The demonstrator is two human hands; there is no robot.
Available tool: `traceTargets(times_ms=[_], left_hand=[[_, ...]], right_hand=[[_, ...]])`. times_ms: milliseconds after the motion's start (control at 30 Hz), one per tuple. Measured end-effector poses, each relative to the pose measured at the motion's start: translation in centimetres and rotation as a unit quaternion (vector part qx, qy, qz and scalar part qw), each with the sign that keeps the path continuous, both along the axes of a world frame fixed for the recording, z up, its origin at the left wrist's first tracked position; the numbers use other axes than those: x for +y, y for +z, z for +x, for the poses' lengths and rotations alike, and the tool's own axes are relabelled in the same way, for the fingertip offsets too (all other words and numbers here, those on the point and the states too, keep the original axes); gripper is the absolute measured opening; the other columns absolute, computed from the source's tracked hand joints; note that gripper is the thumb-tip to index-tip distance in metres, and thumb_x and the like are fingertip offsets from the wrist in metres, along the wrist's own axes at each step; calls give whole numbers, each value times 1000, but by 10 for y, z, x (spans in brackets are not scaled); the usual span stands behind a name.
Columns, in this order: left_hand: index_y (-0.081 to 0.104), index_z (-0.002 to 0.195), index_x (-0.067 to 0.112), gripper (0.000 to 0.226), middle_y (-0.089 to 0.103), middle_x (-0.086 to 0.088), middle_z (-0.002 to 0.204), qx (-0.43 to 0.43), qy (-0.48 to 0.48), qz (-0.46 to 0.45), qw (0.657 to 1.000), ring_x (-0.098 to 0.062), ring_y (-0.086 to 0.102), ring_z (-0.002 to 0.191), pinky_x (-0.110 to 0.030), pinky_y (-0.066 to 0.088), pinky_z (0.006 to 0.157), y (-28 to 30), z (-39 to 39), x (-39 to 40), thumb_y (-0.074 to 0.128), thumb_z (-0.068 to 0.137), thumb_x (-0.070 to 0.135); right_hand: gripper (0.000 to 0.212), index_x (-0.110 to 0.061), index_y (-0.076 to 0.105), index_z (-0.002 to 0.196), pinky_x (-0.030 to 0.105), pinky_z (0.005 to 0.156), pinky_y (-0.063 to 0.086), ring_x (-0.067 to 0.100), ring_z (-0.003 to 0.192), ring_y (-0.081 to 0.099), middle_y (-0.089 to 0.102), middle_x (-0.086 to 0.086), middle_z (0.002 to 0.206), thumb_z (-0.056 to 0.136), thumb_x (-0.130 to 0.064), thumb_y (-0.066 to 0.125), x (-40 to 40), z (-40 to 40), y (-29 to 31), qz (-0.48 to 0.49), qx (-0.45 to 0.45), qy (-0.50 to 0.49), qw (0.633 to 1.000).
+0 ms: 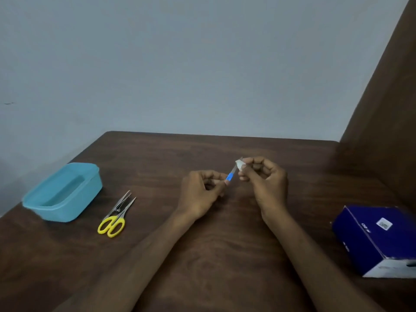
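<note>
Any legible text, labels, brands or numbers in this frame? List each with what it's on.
Nothing legible.
Side of the dark blue box: white print, too blurred to read.
On the box top, the white sticker: too small to read.
No text seen on the blue container, yellow scissors, slim blue-banded tool or white wad at its tip.

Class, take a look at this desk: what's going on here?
A person holds a slim blue-banded tool in the left hand and pinches a small white wad at its tip with the right hand, above the table. Yellow scissors and a teal tub lie to the left, a blue box to the right, all untouched.
</note>
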State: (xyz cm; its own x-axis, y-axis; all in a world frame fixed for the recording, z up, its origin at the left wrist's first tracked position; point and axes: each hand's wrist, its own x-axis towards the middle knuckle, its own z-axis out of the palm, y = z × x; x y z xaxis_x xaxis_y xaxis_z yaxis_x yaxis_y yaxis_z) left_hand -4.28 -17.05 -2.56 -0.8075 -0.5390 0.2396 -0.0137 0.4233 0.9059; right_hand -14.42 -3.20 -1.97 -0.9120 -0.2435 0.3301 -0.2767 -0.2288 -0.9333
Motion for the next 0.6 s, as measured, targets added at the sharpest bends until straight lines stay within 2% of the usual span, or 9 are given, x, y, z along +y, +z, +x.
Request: traceTargets(times_ms=[67,200,300,367,467,600], left_hand=[[86,97,24,4,81,5,74,-2,-1,-6,1000,-11,74,61,-22,55,56,-2,-2,-1,83,93,23],[85,95,24,5,81,7,77,-4,0,-10,1000,-13,76,64,-25,58,53,-4,-4,-3,82,94,20],[85,96,24,4,81,8,80,12,-9,3,1000,-14,78,68,-35,65,58,-7,-5,-6,82,94,22],[85,101,25,8,82,9,82,21,-22,-2,1000,-13,78,69,-34,65,59,-9,-6,-8,81,95,20],[84,113,31,19,81,14,84,28,-40,-36,998,-9,76,73,-31,63,62,-12,-8,-11,77,98,21],[84,110,35,19,79,16,82,20,-37,-41,998,-5,73,71,-29,60,64,-14,-9,-12,76,97,23]], right_hand=[[15,-15,80,86,41,78,65,22,78,78,82,4,87,88,0,81,-1,1,-4,34,11,8,999],[7,-16,81,85,37,81,64,20,82,80,83,0,85,86,-11,87,-3,0,-6,87,29,8,996],[10,-18,81,81,32,78,64,11,80,80,82,-7,82,85,-12,88,-5,0,-7,134,90,-30,986],[11,-20,81,85,32,77,65,8,79,79,82,-9,85,85,-12,89,-6,-1,-10,157,128,-47,978],[18,-22,81,95,26,75,63,6,80,77,80,-10,91,85,-8,87,-5,0,-10,184,202,-71,959],[15,-19,83,95,17,74,58,5,79,74,77,-10,93,87,-7,83,0,2,-2,218,291,-109,925]])
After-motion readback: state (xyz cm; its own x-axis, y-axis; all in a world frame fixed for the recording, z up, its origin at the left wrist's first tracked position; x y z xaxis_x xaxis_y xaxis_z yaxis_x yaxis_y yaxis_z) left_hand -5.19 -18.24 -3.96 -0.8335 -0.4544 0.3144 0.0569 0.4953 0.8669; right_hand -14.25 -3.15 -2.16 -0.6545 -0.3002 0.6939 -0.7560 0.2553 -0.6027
